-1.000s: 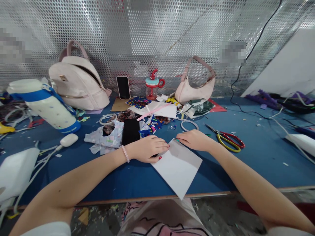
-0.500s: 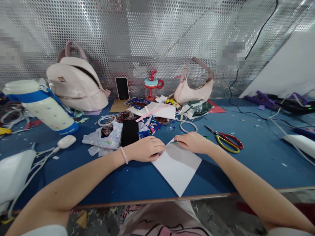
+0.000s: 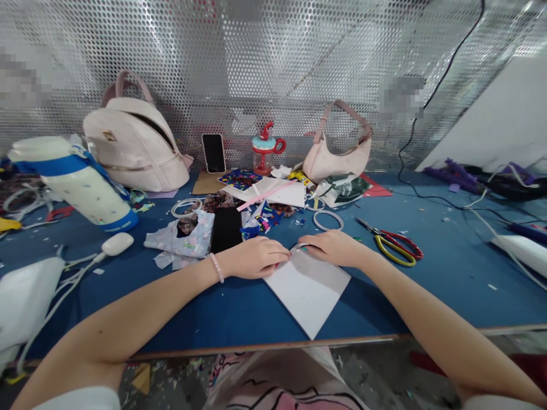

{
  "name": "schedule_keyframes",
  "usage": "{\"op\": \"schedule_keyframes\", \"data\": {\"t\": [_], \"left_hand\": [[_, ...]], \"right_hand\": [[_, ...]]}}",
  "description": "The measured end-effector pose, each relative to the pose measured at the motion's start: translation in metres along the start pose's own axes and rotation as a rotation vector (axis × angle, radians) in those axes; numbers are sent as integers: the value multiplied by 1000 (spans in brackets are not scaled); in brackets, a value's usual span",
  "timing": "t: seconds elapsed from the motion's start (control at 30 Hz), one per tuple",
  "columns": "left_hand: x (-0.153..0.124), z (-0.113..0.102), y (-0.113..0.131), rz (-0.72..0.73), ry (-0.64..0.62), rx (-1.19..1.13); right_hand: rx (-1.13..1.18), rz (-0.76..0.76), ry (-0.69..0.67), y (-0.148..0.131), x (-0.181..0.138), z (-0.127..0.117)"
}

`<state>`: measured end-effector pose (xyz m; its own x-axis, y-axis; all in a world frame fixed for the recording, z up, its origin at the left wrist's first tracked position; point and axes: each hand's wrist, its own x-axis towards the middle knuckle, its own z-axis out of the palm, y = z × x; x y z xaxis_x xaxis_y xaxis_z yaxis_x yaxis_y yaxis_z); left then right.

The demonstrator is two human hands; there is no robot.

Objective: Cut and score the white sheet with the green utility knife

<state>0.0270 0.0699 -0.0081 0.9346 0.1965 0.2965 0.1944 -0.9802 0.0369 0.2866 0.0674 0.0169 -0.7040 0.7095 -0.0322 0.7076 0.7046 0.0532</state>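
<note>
A white sheet of paper (image 3: pixel 310 293) lies on the blue table with one corner pointing at the front edge. My left hand (image 3: pixel 261 257) grips its far left edge, fingers curled at the far corner. On the other side of that corner, my right hand (image 3: pixel 327 247) pinches the paper, which lifts and curls slightly between the two hands. Both sets of fingertips are close together and partly hidden. To the right of my right hand lie scissors (image 3: pixel 395 245) with red and yellow handles. A white ring (image 3: pixel 328 213) lies just beyond that hand.
Fabric scraps (image 3: pixel 183 236), a black piece (image 3: pixel 226 228) and paper pieces (image 3: pixel 282 191) clutter the middle. Behind stand a backpack (image 3: pixel 137 148), a phone (image 3: pixel 213 154), a red-lidded cup (image 3: pixel 262 152) and a handbag (image 3: pixel 337 154). A bottle (image 3: pixel 81 185) and white cables (image 3: pixel 77 279) are left.
The far corner of the paper is now curled up a little more. My hands have moved slightly closer together along it, the right one shifting a little left.
</note>
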Motion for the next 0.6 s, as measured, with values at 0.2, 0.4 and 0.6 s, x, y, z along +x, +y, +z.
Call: {"op": "schedule_keyframes", "data": {"t": [0.2, 0.4, 0.6], "left_hand": [[1, 0, 0, 5, 19, -8], [2, -1, 0, 13, 25, -29], [2, -4, 0, 5, -7, -32]], "right_hand": [[20, 12, -5, -1, 1, -1], [16, 38, -17, 0, 3, 2], [-2, 51, -18, -1, 2, 2]]}}
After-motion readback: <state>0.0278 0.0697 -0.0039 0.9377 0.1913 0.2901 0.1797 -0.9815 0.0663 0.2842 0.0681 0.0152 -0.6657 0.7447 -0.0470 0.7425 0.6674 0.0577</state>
